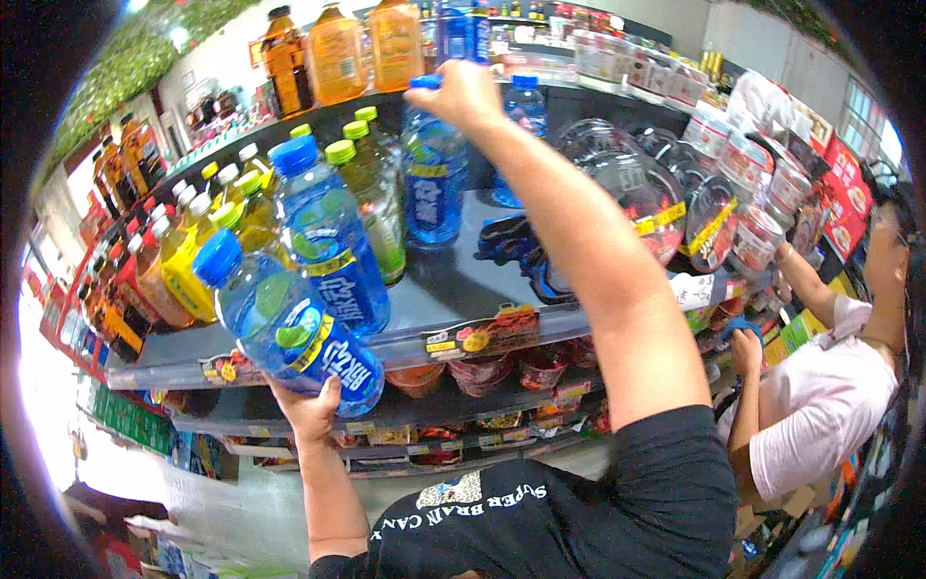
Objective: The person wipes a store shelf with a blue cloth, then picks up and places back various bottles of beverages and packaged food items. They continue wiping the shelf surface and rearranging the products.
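My left hand (307, 411) grips a large clear bottle with a blue cap and blue label (289, 329) near its base. That bottle leans to the left in front of the shelf edge. A matching blue-capped bottle (329, 239) stands just behind it on the dark shelf (448, 289). My right hand (466, 98) reaches to the back and has its fingers around the neck, just by the cap, of another blue-labelled bottle (434, 184). This one is upright, its base on or close to the shelf. Another such bottle (526, 108) is partly hidden behind my right forearm.
Green-capped bottles (376, 203) and yellow drink bottles (181, 268) fill the left side. Clear plastic-domed packs (622, 188) and lidded tubs (745, 159) stand at right. Large orange drink bottles (336, 54) line the top. A person in a light shirt (825, 412) works close at right.
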A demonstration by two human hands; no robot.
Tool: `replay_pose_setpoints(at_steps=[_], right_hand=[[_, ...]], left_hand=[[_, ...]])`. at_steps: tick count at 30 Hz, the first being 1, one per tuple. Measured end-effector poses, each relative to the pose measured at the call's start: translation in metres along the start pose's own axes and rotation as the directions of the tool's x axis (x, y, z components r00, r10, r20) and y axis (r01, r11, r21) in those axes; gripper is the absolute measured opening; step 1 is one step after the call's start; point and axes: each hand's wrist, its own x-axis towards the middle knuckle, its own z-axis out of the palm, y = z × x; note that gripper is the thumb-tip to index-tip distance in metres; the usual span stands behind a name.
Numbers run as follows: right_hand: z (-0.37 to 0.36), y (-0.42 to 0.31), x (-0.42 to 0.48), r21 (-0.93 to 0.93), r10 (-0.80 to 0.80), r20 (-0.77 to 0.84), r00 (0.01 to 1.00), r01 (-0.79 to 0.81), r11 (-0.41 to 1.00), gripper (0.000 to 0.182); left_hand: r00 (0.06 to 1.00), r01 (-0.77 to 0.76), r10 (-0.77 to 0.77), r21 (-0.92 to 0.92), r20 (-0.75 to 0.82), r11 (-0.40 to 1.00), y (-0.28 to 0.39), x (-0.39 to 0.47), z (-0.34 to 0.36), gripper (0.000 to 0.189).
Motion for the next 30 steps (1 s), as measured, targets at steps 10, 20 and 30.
replay_pose_setpoints(at_steps=[10,20,30], right_hand=[[0.013,-0.010,-0.033,0.082,0.019,-0.035,0.999,-0.016,0.997,0.044],[0.038,-0.006,-0.043,0.416,0.225,0.034,0.974,-0.218,0.883,0.059],[0.031,-0.002,-0.045,0.408,0.223,0.055,0.973,-0.226,0.885,0.053]], left_hand=[[1.000,-0.014,0.014,-0.004,0.009,1.000,-0.001,-0.001,0.000,0.095],[0.998,-0.056,0.058,0.051,-0.029,0.997,0.004,0.006,-0.001,0.087],[0.996,-0.079,0.083,0.077,-0.045,0.994,-0.003,0.004,-0.001,0.087]])
